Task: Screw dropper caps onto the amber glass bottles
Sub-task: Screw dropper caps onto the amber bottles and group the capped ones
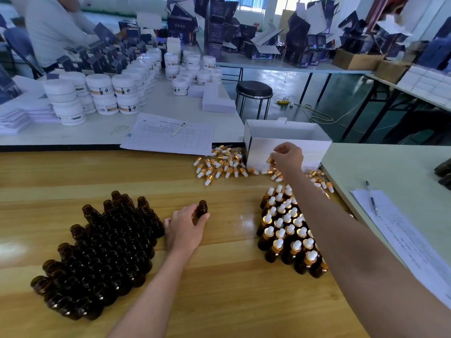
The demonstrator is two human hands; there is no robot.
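Several open amber glass bottles (102, 252) stand packed together on the wooden table's left side. My left hand (184, 230) grips one uncapped amber bottle (202, 209) upright, just right of that group. Loose dropper caps (219, 164) with gold collars and white bulbs lie in a pile at the table's far edge. My right hand (288, 158) is stretched out over the pile and pinches one dropper cap (269, 160) in front of the white box. Capped bottles (285, 230) stand in a cluster at the right, partly hidden by my right forearm.
An open white cardboard box (288, 140) sits behind the caps. Paper forms with pens (170, 136) lie on the adjoining white tables, with white jars (102, 93) farther back. A black stool (253, 90) stands beyond. A person works at the far left.
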